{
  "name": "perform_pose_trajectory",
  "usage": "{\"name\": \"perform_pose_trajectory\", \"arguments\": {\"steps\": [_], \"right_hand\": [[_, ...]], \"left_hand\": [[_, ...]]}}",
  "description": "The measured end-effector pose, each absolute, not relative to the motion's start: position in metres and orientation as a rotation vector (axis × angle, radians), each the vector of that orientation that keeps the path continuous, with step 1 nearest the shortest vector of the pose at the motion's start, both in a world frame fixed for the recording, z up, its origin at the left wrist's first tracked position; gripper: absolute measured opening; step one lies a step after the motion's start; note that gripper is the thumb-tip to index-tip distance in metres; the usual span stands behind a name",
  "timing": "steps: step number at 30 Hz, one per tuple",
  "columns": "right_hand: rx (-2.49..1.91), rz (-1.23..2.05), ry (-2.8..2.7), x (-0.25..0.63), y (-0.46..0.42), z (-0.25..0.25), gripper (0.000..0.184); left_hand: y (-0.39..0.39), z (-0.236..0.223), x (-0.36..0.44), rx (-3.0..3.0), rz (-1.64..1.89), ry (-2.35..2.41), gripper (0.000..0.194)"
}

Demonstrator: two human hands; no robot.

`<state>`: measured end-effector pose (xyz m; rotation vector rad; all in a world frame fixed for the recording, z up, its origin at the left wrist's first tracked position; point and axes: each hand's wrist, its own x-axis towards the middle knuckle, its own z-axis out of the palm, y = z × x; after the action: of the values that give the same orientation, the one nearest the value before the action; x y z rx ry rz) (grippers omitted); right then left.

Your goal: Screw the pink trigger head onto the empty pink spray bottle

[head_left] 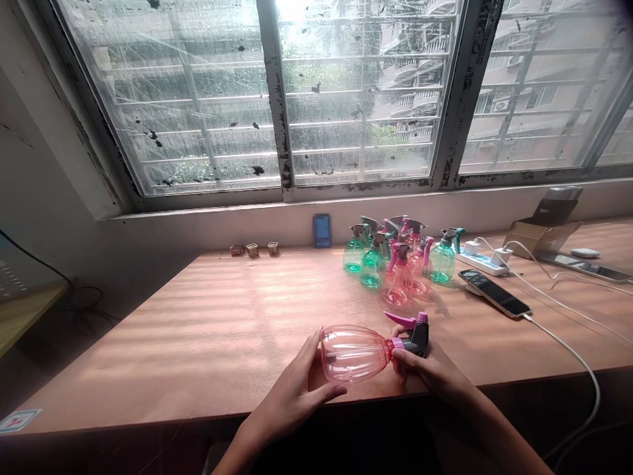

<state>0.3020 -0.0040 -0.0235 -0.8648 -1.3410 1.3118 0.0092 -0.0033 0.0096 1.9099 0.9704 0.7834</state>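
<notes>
A clear pink spray bottle (pixel 353 353) lies on its side near the front edge of the wooden table (pixel 208 330). My left hand (pixel 297 389) cups the bottle's round base, fingers curled around it. My right hand (pixel 420 366) grips the grey and pink spray head (pixel 413 330) at the bottle's neck. Both hands are closed on the same bottle.
Several green and pink spray bottles (pixel 395 260) stand grouped at the back of the table. A phone (pixel 494 293) with a white cable, a power strip (pixel 482 260) and a cardboard stand (pixel 541 234) lie to the right. Small baskets (pixel 252 249) and a blue device (pixel 322 230) sit by the window sill.
</notes>
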Motion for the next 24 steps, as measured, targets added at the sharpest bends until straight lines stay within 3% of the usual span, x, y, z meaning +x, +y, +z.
{"name": "perform_pose_trajectory", "arguments": {"steps": [16, 24], "right_hand": [[-0.856, 1.304, -1.357, 0.3022, -0.0048, -0.0229, 0.036], [-0.881, 1.298, -1.347, 0.3016, -0.0056, -0.0228, 0.039]], "left_hand": [[-0.0028, 0.0048, 0.0083, 1.832, 0.805, 0.864, 0.103], [-0.0034, 0.0063, 0.0071, 1.879, 0.797, 0.894, 0.094]]}}
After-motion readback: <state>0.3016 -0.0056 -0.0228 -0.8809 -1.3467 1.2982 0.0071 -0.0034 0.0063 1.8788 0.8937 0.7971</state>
